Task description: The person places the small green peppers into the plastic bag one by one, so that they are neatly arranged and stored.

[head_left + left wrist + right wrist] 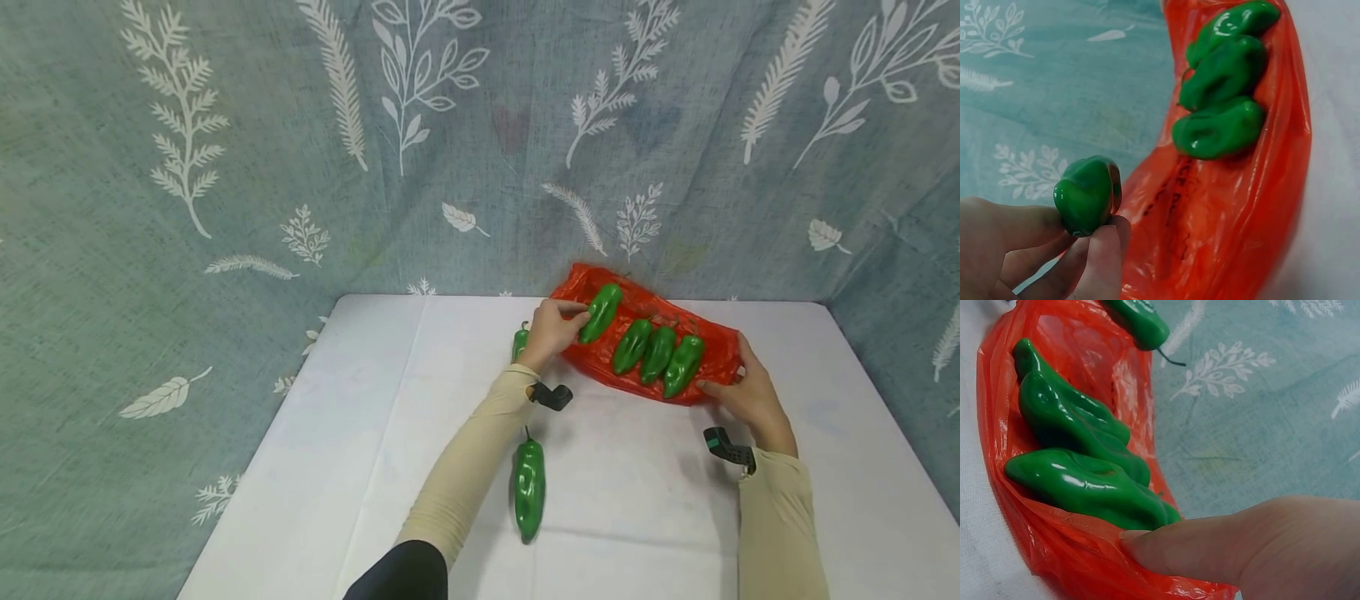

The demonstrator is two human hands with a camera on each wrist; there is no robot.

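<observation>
A green pepper (602, 313) is pinched between the thumb and fingers of my left hand (556, 332), over the left end of a red plastic bag (600, 364). Three more green peppers (657, 354) lie side by side on the bag, seen close up in both wrist views. At the bag's right end my right hand (752, 398) grips the plastic, its thumb (1179, 550) lying on the bag beside the nearest pepper (1085, 484). Dark lettering on the bag shows in the left wrist view.
One green pepper (529, 487) lies on the white tabletop (637, 500) near my left forearm. Another pepper (521, 340) is partly hidden behind my left hand. A leaf-patterned cloth (480, 167) hangs behind the table's far edge.
</observation>
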